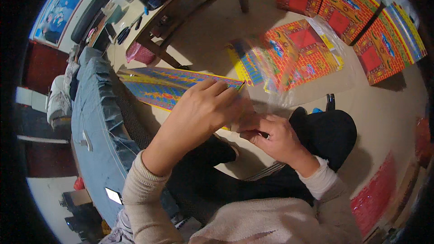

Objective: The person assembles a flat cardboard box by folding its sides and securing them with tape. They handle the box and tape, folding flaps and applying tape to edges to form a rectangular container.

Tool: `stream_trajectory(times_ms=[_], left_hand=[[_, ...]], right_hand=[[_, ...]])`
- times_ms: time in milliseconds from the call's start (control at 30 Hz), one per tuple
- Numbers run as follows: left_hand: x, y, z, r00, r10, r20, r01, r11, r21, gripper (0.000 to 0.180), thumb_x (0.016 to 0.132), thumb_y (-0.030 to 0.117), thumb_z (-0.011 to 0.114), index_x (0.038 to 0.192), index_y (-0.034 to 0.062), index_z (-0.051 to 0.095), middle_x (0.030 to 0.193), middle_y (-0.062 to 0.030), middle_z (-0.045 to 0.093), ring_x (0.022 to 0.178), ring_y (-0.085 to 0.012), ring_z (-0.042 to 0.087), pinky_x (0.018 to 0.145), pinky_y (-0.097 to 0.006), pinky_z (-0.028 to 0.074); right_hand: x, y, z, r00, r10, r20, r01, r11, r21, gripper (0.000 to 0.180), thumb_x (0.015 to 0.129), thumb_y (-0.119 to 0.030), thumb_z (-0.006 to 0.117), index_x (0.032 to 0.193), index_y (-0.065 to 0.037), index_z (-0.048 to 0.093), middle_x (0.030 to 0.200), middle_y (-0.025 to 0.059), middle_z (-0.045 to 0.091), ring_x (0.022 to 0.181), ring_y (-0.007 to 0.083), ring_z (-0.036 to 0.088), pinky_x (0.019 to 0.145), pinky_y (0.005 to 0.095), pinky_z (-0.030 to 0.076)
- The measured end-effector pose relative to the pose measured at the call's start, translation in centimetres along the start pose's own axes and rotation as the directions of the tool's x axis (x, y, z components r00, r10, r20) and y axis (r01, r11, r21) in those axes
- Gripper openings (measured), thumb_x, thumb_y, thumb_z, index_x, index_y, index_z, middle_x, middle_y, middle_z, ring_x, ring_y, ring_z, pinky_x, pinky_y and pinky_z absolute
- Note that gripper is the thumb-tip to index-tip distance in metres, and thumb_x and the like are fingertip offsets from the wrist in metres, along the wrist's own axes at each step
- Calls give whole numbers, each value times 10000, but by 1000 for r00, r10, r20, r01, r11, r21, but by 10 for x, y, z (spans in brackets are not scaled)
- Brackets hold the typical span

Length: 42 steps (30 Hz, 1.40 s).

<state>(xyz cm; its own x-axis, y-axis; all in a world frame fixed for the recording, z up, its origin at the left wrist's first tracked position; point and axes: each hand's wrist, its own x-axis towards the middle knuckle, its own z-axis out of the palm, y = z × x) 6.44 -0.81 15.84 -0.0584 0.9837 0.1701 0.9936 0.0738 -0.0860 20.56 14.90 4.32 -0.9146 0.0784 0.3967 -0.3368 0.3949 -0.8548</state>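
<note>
My left hand [205, 108] is closed, its fingers curled down beside the near end of a long, flat patterned panel [167, 88] in blue, red and yellow. Clear plastic film [245, 108] stretches between its fingertips and my right hand [275, 136]. That right hand pinches the film, thumb against fingers, just above my lap. The left thumb is hidden. Past my hands, a stack of red brick-patterned printed sheets [289, 58] lies on the floor, with glossy clear plastic [350, 74] around it.
Several upright brick-patterned boxes [384, 47] stand at the far right. A wooden table [181, 0] with items on top is at the far left. To my left runs a blue-covered bed or couch [97, 122] with a phone [114, 195]. Red plastic wrap [375, 194] lies at right.
</note>
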Motion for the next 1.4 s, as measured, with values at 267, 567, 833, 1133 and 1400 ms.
stream_trajectory(times_ms=[267,567,833,1133,1400], left_hand=[[-1,-8,1,998,49,30,-48,999,-22,224,755,145,661,957,47,673,927,-75,602,937,-270,638,862,-395,537],[-4,-8,3,996,81,43,-79,996,-45,176,775,151,657,936,82,667,993,-66,623,985,-255,643,877,-389,535],[-7,-9,1,994,69,80,-65,997,-50,173,796,164,646,961,121,683,1062,-62,647,994,-242,647,871,-382,529],[-7,-8,1,993,73,92,-72,997,-14,154,815,173,644,947,122,704,1005,-47,641,988,-240,646,863,-384,522],[-8,-9,5,996,78,51,-77,997,-16,138,793,184,661,908,123,709,932,-35,621,933,-231,634,819,-366,525]], right_hand=[[-6,10,18,988,153,30,-155,979,133,222,875,30,740,1087,-35,739,984,82,762,907,184,723,808,328,572],[-1,29,33,971,188,151,-237,856,459,116,917,9,738,1025,-28,714,911,8,696,840,70,626,753,255,521],[4,28,32,924,269,271,-376,767,520,82,933,-15,732,1011,-37,723,897,-4,680,813,63,610,709,240,492],[0,7,30,996,83,39,-88,983,159,133,867,-4,767,988,-42,727,832,85,701,744,159,667,669,316,523],[3,-20,24,994,-109,22,109,918,-380,304,772,-3,794,1055,-100,738,844,109,673,755,327,674,676,420,545]])
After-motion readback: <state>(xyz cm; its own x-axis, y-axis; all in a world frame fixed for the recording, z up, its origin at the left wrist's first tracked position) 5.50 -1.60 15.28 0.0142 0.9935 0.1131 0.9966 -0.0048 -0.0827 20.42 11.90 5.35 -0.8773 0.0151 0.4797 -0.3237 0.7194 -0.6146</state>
